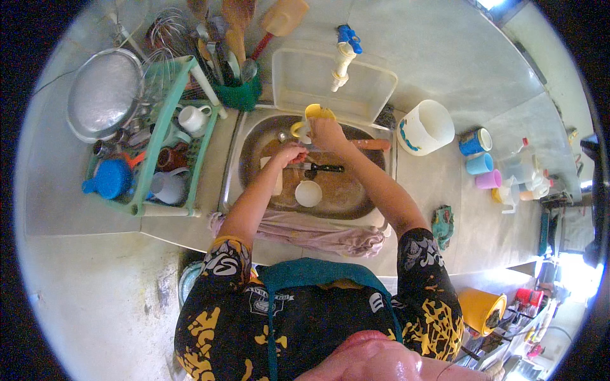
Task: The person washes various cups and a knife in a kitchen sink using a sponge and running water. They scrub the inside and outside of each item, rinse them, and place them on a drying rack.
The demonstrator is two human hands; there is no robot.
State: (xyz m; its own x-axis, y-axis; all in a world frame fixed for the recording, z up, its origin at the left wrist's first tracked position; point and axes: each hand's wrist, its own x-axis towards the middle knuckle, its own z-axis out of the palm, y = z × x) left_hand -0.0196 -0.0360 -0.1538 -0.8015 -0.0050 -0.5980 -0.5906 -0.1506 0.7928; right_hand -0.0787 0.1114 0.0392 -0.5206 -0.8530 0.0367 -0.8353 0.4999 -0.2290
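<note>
My right hand [328,134] is closed at a yellow cup [320,111] over the far side of the steel sink [243,147], under the tap [341,66]. A yellow ring-shaped part [297,129], perhaps a handle, shows beside it. My left hand [291,155] is lower and to the left, its fingers curled; whether anything is in them is hidden. Below the hands, a knife with a black handle [329,168] lies in the basin. Nearer me is a small white bowl [309,194]. A pale flat board [277,183] lies partly behind my left forearm.
A green dish rack [164,124] with mugs stands left. Behind the sink are a green utensil holder [243,93] and a clear plastic tub [305,85]. A white bucket [425,127] stands right. A pink cloth [314,233] lines the front edge; an orange-handled item [371,144] lies inside the sink.
</note>
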